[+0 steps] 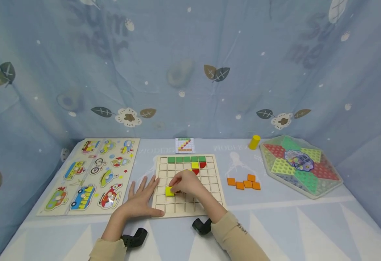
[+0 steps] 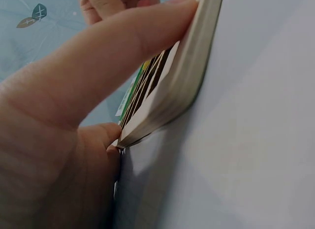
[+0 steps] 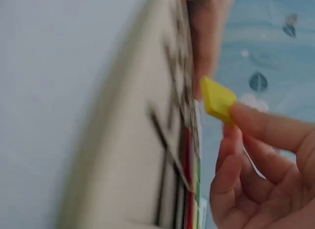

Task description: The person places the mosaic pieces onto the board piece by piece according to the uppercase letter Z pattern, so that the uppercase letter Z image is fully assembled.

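Observation:
A wooden grid board (image 1: 214, 188) lies flat on the table, with a row of green square tiles (image 1: 187, 159) along its far side. Below that row sit a yellow tile (image 1: 195, 165) and red rounded pieces (image 1: 203, 165); more pieces there are partly hidden by my right hand. Between thumb and fingers, my right hand (image 1: 190, 183) pinches a yellow square tile (image 3: 216, 100) over the board's left part. My left hand (image 1: 139, 202) spreads its fingers along the board's left edge, its thumb (image 2: 147, 32) resting on the near left corner.
Several orange square tiles (image 1: 240, 185) lie right of the board. Behind it stands a small pattern card (image 1: 185, 149). A vehicle peg puzzle (image 1: 92, 174) is at left; a yellow cylinder (image 1: 254, 142) and a hexagonal star-patterned game board (image 1: 276, 181) are at right.

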{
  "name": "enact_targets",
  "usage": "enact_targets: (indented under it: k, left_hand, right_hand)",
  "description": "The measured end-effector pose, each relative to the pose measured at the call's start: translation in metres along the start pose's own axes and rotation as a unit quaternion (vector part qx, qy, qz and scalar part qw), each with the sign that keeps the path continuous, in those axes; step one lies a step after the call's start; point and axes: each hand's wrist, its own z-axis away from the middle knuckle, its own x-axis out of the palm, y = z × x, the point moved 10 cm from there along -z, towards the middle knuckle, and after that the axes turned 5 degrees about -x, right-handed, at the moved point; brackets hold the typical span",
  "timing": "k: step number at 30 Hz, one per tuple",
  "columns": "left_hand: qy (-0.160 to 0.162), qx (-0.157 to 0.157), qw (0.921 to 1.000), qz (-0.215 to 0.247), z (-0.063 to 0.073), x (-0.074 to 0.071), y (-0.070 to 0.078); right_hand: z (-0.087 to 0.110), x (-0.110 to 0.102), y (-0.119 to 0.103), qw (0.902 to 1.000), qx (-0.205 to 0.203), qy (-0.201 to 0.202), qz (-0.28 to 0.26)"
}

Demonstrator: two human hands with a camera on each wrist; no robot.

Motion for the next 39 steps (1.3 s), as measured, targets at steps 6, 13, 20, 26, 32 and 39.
enact_targets:
  k: [6, 13, 20, 26, 32, 39]
  left_hand:
    - [-0.001, 0.000, 1.0000, -0.001, -0.002, -0.002, -0.001]
    - [0.002, 0.002, 1.0000, -0.004, -0.002, -0.004, 0.002]
    - [0.002, -0.003, 1.0000, -0.001, -0.001, -0.003, 0.001]
    - [0.004, 0.000, 1.0000, -0.007, 0.000, -0.003, 0.001]
    - [0.001, -0.003, 1.0000, -0.006, -0.001, 0.001, -0.001]
    - [0.002, -0.007, 1.0000, 0.000, -0.004, 0.002, -0.003]
  right_hand:
    - [-0.008, -0.022, -0.004, 0.9970, -0.003, 0.026, -0.072]
    - [-0.016, -0.005, -0.002, 0.9999, -0.006, 0.003, 0.010]
    - [-0.013, 0.002, -0.009, 0.9921, -0.017, 0.008, 0.124]
    - [-0.012, 0.003, -0.009, 0.9895, -0.023, 0.002, 0.143]
    - [-0.007, -0.020, 0.011, 0.9997, -0.006, 0.022, -0.004]
    - [0.011, -0.074, 0.038, 0.9931, 0.026, 0.081, -0.080]
